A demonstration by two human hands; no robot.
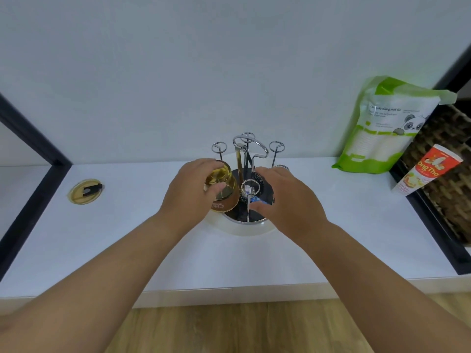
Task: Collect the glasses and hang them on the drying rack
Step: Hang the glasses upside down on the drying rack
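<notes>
A chrome drying rack (248,151) with looped prongs stands on a round white-rimmed base (244,229) in the middle of the white counter. My left hand (188,192) grips an amber glass (223,188), held upside down over the rack's left side. My right hand (290,200) is closed around a dark patterned glass (258,179) on the rack's right side, mostly hidden by my fingers. A front prong (249,188) rises between my two hands.
An amber lid (85,191) lies on the counter at the left. A green and white pouch (390,126) leans against the wall at the right, with a red and white tube (428,169) and a wicker basket (453,174) beside it. Black frames border both sides.
</notes>
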